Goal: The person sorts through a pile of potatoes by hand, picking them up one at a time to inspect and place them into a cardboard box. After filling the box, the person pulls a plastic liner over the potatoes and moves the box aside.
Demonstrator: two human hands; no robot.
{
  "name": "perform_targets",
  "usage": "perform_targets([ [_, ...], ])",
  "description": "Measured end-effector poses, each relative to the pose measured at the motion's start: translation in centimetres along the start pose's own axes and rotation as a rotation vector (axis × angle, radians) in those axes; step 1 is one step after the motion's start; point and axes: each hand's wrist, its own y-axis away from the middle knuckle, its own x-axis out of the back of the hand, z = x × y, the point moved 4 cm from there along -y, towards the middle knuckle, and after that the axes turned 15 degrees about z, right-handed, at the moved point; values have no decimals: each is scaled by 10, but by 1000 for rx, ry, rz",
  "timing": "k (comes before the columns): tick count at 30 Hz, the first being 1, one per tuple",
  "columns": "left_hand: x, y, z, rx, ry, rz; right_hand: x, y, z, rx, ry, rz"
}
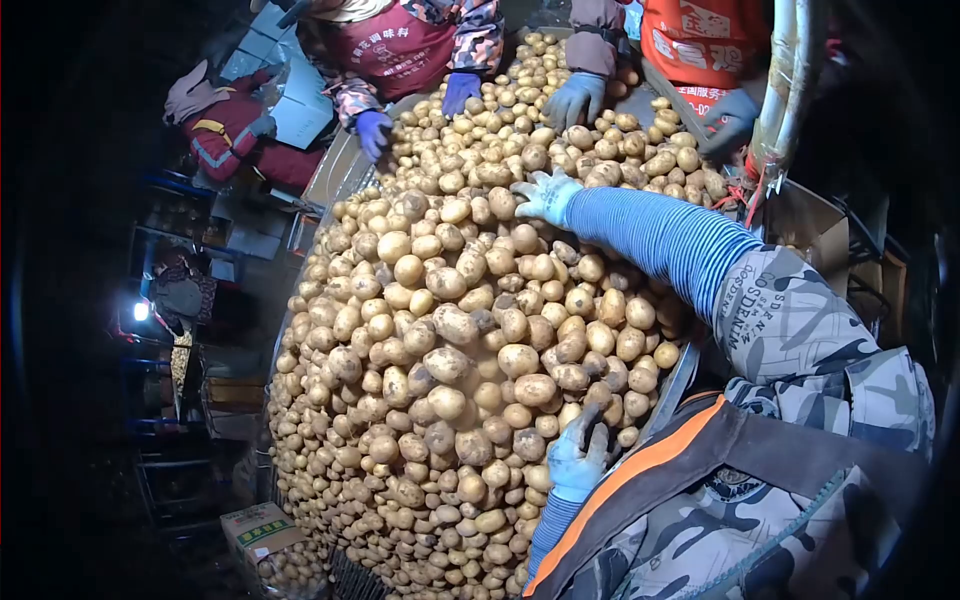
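A large heap of potatoes (450, 365) fills the middle of the head view, some smooth and pale, others smeared with dark soil. My right hand (548, 196), in a pale blue-and-white glove, reaches across the upper part of the heap. Its fingers are spread and touch or hover just over potatoes. Near the heap's right edge my left hand (577, 458), in a similar glove with dark fingertips, lies against potatoes with its fingers apart. No potato shows clearly inside either hand. Ribbed blue sleeve covers (660, 240) sit on both my forearms.
Across the heap, a person in a maroon apron (395, 50) with purple gloves and another in an orange-red apron (700, 45) have hands at the potatoes. A metal edge (672, 392) borders my side. A cardboard box (258, 525) stands lower left; a pale pole (783, 90) rises upper right.
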Motion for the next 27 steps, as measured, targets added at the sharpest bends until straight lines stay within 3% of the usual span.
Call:
perform_targets([
  [4, -1, -1, -8, -144, 8, 17, 18, 31, 2, 4, 31, -90],
  [5, -1, 0, -8, -94, 7, -22, 25, 38, 0, 9, 64, -113],
  [6, 2, 0, -3, -133, -16, -25, 36, 49, 4, 41, 22, -31],
  [9, 2, -1, 7, -205, -55, -23, 43, 55, 15, -62, 66, -158],
  [13, 2, 3, 6, -303, -160, -39, 69, 134, -30, 16, -45, -29],
  [15, -1, 3, 7, -374, -197, 3, 65, 189, -67, 183, -91, -60],
  [16, -6, 2, 2, -367, -196, 9, -1, 211, -65, 248, 69, 167],
  [17, -7, 2, -1, -367, -205, 8, 9, 215, -69, 223, 69, 239],
  [19, -5, 5, 12, -420, -271, -2, 47, 205, -79, 136, -230, 92],
  [20, -5, 6, 12, -498, -275, 36, 101, 203, -97, 272, -393, 376],
  [21, -6, 9, 3, -405, -372, -107, 162, 200, -122, 505, -522, 560],
  [23, -4, 18, -4, -361, -488, -254, 251, 228, -168, 657, -775, 688],
  [24, -3, 23, -4, -399, -521, -251, 276, 237, -187, 658, -880, 635],
  [25, -1, 27, -3, -421, -557, -239, 306, 244, -201, 804, -814, 444],
  [27, 3, 33, 0, -450, -631, -202, 327, 233, -235, 1080, -921, 423],
])
